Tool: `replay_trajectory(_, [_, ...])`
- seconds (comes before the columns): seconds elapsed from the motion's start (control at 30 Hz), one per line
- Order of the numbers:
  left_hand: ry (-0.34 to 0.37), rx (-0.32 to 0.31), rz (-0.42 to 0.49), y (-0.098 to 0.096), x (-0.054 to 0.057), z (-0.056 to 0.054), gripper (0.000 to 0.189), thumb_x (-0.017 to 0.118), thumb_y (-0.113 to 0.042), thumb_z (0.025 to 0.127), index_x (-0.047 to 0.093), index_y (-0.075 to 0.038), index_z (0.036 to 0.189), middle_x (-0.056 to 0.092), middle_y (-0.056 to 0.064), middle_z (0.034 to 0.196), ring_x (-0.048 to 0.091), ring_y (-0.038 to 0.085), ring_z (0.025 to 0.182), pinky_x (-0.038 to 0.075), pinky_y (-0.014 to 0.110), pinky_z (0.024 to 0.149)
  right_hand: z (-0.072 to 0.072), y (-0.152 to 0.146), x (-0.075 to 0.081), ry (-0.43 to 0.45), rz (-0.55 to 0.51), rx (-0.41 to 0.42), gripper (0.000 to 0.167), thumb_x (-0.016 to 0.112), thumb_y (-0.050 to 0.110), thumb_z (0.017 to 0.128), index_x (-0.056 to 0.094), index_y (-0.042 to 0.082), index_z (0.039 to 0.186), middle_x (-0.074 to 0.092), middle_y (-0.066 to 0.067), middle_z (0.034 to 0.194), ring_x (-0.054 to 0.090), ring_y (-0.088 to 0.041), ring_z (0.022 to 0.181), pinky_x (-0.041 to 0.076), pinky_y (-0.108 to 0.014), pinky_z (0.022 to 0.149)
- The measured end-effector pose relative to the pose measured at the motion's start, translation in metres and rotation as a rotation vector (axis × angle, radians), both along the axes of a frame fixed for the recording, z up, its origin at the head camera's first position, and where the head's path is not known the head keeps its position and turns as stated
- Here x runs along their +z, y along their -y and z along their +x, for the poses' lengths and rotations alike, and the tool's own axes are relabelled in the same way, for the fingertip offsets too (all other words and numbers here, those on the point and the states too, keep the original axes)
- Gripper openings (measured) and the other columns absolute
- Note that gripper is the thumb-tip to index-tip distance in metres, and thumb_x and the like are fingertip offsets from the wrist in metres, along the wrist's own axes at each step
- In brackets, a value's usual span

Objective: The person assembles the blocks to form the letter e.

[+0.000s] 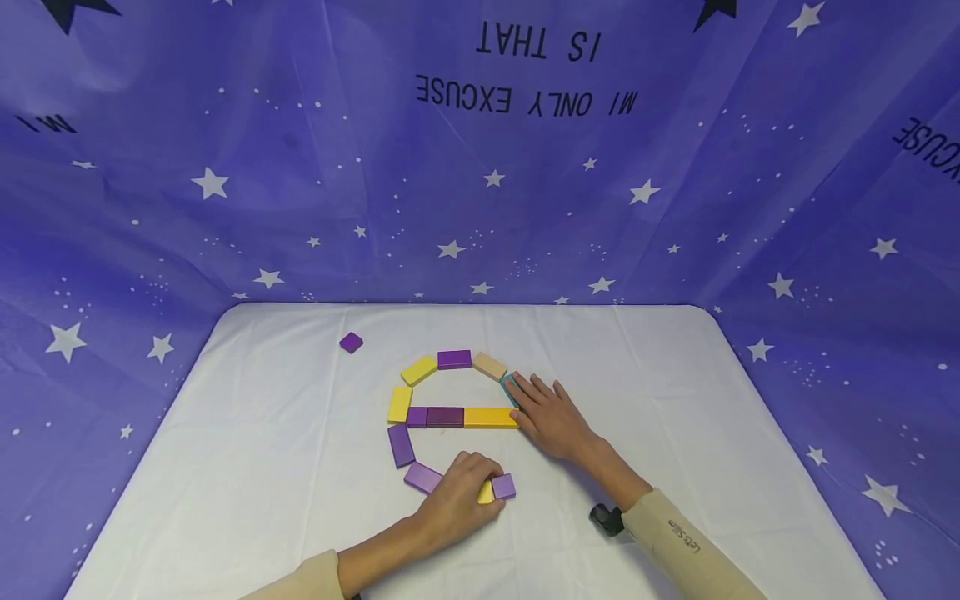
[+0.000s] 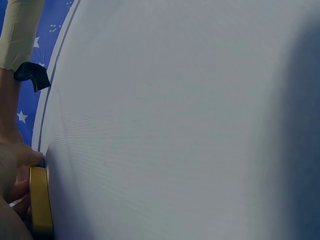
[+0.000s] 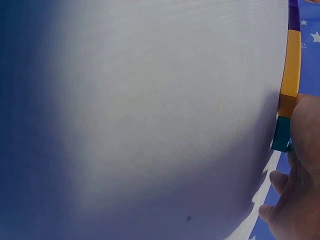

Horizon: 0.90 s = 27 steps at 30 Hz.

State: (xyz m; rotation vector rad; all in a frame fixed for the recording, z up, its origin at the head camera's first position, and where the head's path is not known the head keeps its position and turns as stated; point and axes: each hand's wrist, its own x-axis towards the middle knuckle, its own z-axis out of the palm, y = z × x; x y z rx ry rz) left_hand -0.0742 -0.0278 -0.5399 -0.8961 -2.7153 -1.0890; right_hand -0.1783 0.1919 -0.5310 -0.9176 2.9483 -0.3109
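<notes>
Wooden blocks lie in a curve shaped like a letter e on the white table. My left hand (image 1: pixel 459 497) arches over the bottom of the curve, its fingers and thumb around a yellow block (image 1: pixel 485 492). A light purple block (image 1: pixel 504 486) lies against that block's right end. In the left wrist view the yellow block (image 2: pixel 41 202) shows beside the thumb. My right hand (image 1: pixel 557 423) lies with fingers spread over a teal block (image 1: pixel 510 388), partly hidden. Its thumb rests at the right end of the orange block (image 1: pixel 491 417) in the crossbar.
Other blocks in the curve include a yellow block (image 1: pixel 400 404), a purple block (image 1: pixel 454 359) and a tan block (image 1: pixel 490 366). One loose purple block (image 1: pixel 351 342) lies apart at the back left. A blue star-printed curtain (image 1: pixel 450 208) stands behind the table (image 1: pixel 285 467).
</notes>
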Motion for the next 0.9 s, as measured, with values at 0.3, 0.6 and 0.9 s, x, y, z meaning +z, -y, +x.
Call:
replay_trajectory(0.3, [-0.011, -0.003, -0.022, -0.0009, 0.0001, 0.0012, 0.031, 0.083, -0.015, 0.078, 0.067, -0.009, 0.103, 0.062, -0.004, 0.098, 0.051, 0.013, 0.093, 0.048, 0.025, 0.082, -0.0002, -0.0002, -0.0009, -0.004, 0.000, 0.003, 0.058, 0.042, 0.039, 0.107, 0.031, 0.013, 0.157, 0.028, -0.008, 0.161, 0.026, -0.038, 0.145, 0.019, -0.064, 0.113])
replay_trajectory(0.6, [-0.013, -0.002, -0.044, -0.0010, 0.0003, 0.0012, 0.031, 0.084, -0.019, 0.079, 0.067, -0.010, 0.104, 0.061, -0.004, 0.097, 0.051, 0.013, 0.092, 0.047, 0.025, 0.082, -0.0005, -0.0002, 0.0005, -0.005, 0.004, 0.002, 0.057, 0.042, 0.039, 0.107, 0.032, 0.013, 0.157, 0.029, -0.008, 0.161, 0.027, -0.038, 0.145, 0.019, -0.064, 0.113])
replay_trajectory(0.9, [-0.020, -0.007, -0.059, -0.0009, 0.0003, 0.0008, 0.032, 0.084, -0.020, 0.080, 0.067, -0.010, 0.106, 0.061, -0.005, 0.099, 0.051, 0.013, 0.094, 0.047, 0.026, 0.084, -0.0010, 0.0003, -0.0005, -0.001, 0.003, -0.004, 0.058, 0.042, 0.039, 0.107, 0.031, 0.013, 0.157, 0.028, -0.008, 0.161, 0.027, -0.038, 0.145, 0.018, -0.064, 0.113])
